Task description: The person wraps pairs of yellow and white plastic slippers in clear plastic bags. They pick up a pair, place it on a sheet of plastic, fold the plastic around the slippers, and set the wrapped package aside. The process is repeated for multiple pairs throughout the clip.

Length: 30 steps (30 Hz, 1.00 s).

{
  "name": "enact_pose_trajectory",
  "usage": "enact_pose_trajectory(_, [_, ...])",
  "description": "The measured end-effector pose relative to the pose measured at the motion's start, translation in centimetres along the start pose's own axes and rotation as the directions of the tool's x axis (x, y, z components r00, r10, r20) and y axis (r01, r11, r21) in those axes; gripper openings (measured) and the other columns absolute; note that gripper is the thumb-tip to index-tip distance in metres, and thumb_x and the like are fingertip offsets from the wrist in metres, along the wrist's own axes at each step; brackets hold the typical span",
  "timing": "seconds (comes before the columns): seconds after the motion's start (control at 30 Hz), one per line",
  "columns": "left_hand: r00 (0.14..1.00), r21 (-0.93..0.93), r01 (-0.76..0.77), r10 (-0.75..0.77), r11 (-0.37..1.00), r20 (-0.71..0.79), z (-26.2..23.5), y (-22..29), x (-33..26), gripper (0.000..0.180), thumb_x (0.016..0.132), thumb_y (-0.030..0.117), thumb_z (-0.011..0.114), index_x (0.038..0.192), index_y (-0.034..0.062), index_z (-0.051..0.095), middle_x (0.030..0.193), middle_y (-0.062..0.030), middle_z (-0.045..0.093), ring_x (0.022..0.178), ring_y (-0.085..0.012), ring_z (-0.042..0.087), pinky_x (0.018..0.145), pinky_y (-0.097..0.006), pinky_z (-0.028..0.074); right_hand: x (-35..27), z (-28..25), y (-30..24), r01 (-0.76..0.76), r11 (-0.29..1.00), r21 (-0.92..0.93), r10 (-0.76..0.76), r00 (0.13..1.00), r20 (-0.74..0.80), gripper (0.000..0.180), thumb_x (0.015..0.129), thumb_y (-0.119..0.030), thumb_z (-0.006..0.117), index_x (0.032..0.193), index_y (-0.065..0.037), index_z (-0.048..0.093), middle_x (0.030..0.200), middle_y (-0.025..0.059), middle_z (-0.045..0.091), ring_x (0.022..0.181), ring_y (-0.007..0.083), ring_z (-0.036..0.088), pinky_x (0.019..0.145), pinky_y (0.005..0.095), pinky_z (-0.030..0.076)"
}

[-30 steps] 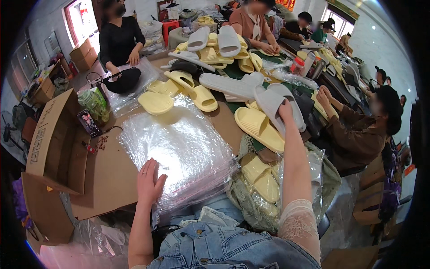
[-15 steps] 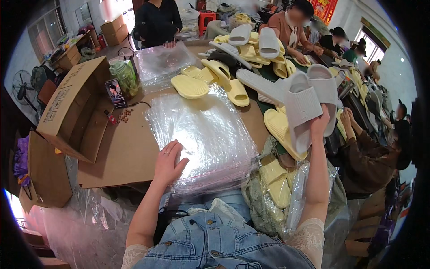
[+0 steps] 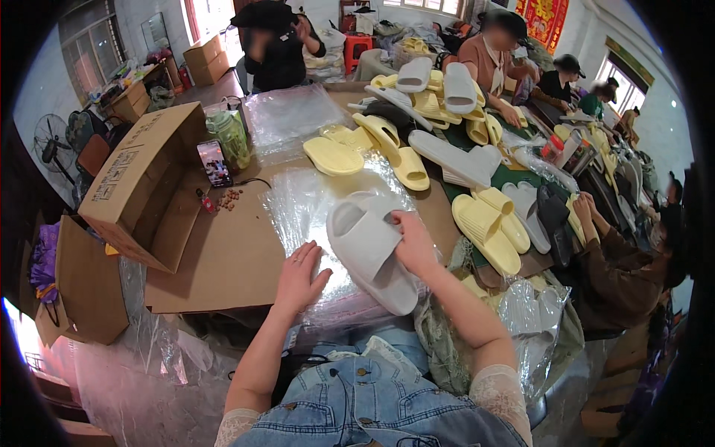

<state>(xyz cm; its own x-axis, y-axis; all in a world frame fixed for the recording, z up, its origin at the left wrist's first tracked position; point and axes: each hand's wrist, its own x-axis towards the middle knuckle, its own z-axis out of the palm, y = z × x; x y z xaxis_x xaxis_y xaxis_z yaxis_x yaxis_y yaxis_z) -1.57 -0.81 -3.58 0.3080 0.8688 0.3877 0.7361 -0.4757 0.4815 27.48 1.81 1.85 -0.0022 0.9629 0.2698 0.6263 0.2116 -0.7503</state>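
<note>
My right hand point(image 3: 413, 243) grips a pair of light grey slippers point(image 3: 363, 246) by the strap side, its fingers curled round the strap. The pair is held over a stack of clear plastic bags point(image 3: 305, 201); whether it touches the bags I cannot tell. Only the upper slipper shows well; the other is mostly hidden under it. Flat on the same stack, left of the slippers, my left hand point(image 3: 304, 277) has its fingers stretched out and holds nothing. Beyond the bags lie pale yellow slippers point(image 3: 335, 155). Right of my right hand rests another yellow pair point(image 3: 488, 231).
A mixed heap of yellow and grey slippers point(image 3: 454, 164) covers the far right. An open cardboard box point(image 3: 138, 194), a phone point(image 3: 214, 163) and a green-filled jar point(image 3: 232, 141) stand on the left. A bagged pair point(image 3: 532, 313) sits near right. Several people work around the table.
My right hand has brought the grey slippers from the heap at the right to over the bag stack. My left hand still lies on the bags. The person opposite has raised their hands.
</note>
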Motion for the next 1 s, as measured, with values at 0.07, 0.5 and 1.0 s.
enact_pose_trajectory(0.07, [1.000, 0.012, -0.007, 0.007, 1.000, 0.003, 0.2, -0.2, 0.1, 0.058, 0.089, 0.036, 0.068, 0.134, 0.0005, 0.057, 0.145, -0.0205, 0.054, 0.135, -0.0389, 0.049, 0.113, -0.047, 0.038, -0.5, 2.6, 0.9, 0.131, 0.977, -0.171, -0.136, 0.991, -0.018, 0.064, 0.075, -0.011, 0.074, 0.133, -0.002, 0.050, 0.117, 0.0190, 0.059, 0.107, 0.0366, 0.058, 0.094, 0.0445, 0.052])
enact_pose_trajectory(0.5, [1.000, 0.006, 0.010, -0.010, 1.000, -0.023, 0.2, -0.3, -0.1, 0.059, 0.087, 0.034, 0.069, 0.134, 0.0001, 0.057, 0.145, -0.0211, 0.053, 0.136, -0.0391, 0.048, 0.114, -0.047, 0.038, 2.6, 2.5, 0.5, 0.136, 0.817, -0.561, -0.047, 0.984, 0.171, 0.051, 0.079, -0.039, 0.073, 0.114, -0.002, 0.063, 0.116, 0.0195, 0.059, 0.113, 0.0376, 0.058, 0.090, 0.0499, 0.052])
enact_pose_trajectory(1.0, [0.997, 0.136, -0.076, 0.077, 0.988, -0.006, -0.4, 0.9, 0.5, 0.048, 0.086, 0.024, 0.072, 0.130, 0.0053, 0.063, 0.148, -0.0185, 0.052, 0.140, -0.0381, 0.044, 0.112, -0.047, 0.039, -5.3, -2.9, 7.3, 0.223, 0.837, 0.499, 0.085, 0.849, -0.522, 0.031, 0.088, -0.012, 0.062, 0.110, 0.008, 0.069, 0.105, 0.0095, 0.071, 0.098, 0.0177, 0.065, 0.087, 0.0311, 0.051])
